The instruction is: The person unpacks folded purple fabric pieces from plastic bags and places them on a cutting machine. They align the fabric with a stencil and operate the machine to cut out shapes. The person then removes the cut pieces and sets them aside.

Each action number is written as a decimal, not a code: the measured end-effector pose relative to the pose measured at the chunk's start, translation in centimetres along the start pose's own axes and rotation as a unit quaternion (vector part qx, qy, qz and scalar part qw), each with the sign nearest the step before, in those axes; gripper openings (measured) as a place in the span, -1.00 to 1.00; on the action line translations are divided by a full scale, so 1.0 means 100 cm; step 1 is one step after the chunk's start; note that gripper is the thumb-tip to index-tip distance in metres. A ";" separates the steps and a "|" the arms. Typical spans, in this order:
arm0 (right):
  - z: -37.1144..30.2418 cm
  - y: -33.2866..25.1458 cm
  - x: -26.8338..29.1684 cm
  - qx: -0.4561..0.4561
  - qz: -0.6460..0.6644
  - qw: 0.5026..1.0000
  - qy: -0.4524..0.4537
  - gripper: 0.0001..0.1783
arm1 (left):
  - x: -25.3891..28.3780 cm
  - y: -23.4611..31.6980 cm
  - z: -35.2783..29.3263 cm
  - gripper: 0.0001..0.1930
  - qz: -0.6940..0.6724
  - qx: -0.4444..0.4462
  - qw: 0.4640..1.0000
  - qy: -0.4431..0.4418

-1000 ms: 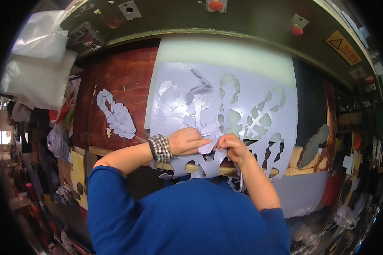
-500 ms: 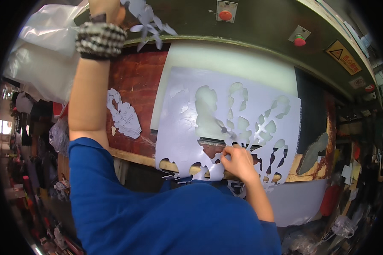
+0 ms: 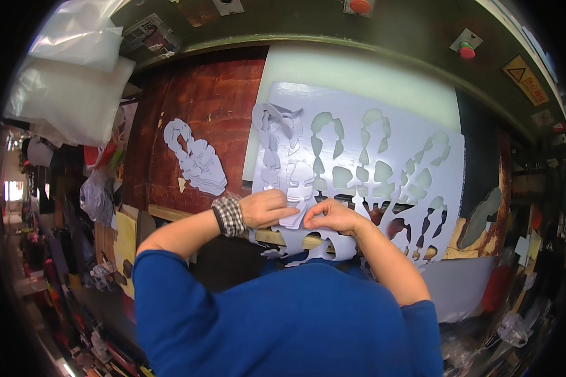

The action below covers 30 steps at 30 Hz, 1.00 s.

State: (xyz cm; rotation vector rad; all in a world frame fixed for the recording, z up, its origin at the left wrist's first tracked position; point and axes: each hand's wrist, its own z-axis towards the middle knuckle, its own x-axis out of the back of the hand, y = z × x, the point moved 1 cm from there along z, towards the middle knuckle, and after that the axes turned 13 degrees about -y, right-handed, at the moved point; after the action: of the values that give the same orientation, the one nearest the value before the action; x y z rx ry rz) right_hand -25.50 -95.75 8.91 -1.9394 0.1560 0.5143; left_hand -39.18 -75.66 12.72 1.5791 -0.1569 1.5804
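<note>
my left hand (image 3: 267, 208) and right hand (image 3: 333, 217) meet at the near edge of the thin pale lilac sheet punched full of curvy cut-out holes (image 3: 383, 144), both pinching a flat lilac die-cut piece with scalloped edges (image 3: 299, 195) that lies on the sheet's lower left part. the sheet rests on a smooth white cutting board (image 3: 358, 75). to the left, a small stack of matching lilac cut pieces (image 3: 198, 160) sits on the worn reddish-brown wooden bench top (image 3: 201, 94). crinkled clear plastic bags (image 3: 69, 81) bulge at far left.
</note>
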 end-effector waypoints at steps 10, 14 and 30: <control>0.009 0.003 -0.005 0.132 0.203 0.970 0.017 -0.81 | 0.026 0.007 0.012 -0.64 -0.043 0.213 0.973 0.082; 0.023 0.007 -0.007 -0.064 -0.184 0.958 0.209 -0.61 | 0.104 -0.023 0.032 -0.71 -0.295 0.210 0.744 0.562; 0.035 0.014 0.000 -0.110 -0.285 0.927 0.219 -0.69 | 0.352 0.100 0.029 -0.56 -0.052 0.226 0.774 0.590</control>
State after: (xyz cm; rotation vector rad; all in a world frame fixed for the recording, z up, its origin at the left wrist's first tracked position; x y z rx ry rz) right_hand -26.91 -93.22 6.55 -2.1704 -0.1914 -0.3040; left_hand -36.77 -66.94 48.33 0.5899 1.0409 2.3169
